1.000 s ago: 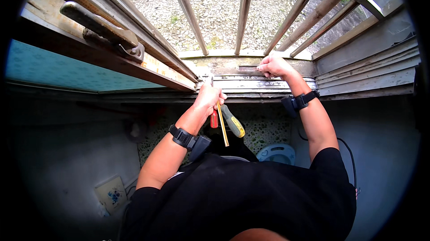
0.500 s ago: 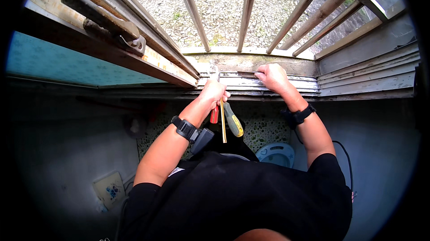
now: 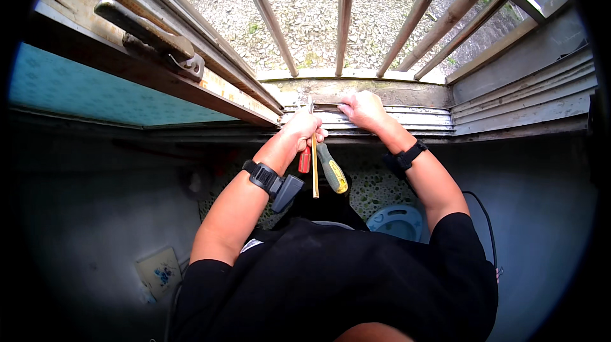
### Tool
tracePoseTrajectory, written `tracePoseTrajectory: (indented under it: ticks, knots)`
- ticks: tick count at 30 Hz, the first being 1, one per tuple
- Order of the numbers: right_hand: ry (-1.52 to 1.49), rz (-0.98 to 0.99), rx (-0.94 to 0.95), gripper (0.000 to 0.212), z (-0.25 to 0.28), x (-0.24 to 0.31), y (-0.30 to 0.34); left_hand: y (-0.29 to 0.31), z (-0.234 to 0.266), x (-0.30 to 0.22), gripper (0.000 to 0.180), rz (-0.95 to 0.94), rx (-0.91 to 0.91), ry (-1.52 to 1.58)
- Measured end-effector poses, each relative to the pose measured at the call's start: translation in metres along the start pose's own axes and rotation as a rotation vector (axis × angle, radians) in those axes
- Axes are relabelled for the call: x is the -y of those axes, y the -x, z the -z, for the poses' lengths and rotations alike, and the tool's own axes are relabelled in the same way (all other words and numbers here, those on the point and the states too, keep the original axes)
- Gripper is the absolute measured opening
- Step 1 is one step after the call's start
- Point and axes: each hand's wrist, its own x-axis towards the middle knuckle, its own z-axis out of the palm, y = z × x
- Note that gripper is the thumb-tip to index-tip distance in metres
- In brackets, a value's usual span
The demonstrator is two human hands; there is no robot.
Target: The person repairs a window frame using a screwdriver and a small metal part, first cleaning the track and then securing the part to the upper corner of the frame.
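Fingers (image 3: 323, 132) of the left hand (image 3: 303, 129) are wrapped around a bundle of tools: a red plastic handle (image 3: 305, 160), a long, thin yellow-orange rod (image 3: 315, 173) and a thick grey-and-yellow handle (image 3: 333, 170), all hanging below the fist toward the person's body; a slim metal tip (image 3: 310, 104) pokes out above it; on the right hand (image 3: 366, 111), thumb and forefinger are pressed together, pinching the near end of a thin, dark, narrow strip (image 3: 330, 104) that points left toward the metal tip, though whether they touch I cannot tell; both hands are over the worn, pale metal window track (image 3: 414, 117), just inside the weathered, grey-brown sill (image 3: 414, 93); upright, dull metal bars (image 3: 344, 17) stand beyond.
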Motion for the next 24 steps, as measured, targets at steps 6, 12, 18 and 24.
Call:
tracePoseTrajectory:
  ticks: [6,12,18,24]
  knots:
    - [-0.158,0.001,0.052,0.022,-0.009,-0.015,-0.01,-0.002,-0.007,0.01,0.008,-0.093,-0.093,0.134]
    - [-0.492,-0.112,0.157,0.017,-0.012,-0.024,-0.016,0.007,-0.014,0.01,0.011,-0.176,-0.084,0.16]
    - [-1.06,-0.409,0.296,0.022,0.001,-0.02,-0.025,0.035,-0.008,0.004,0.015,-0.276,-0.132,0.234]
    - [-1.253,-0.6,0.066,0.019,0.016,0.003,-0.04,0.025,-0.002,0.007,0.006,-0.289,-0.137,0.165]
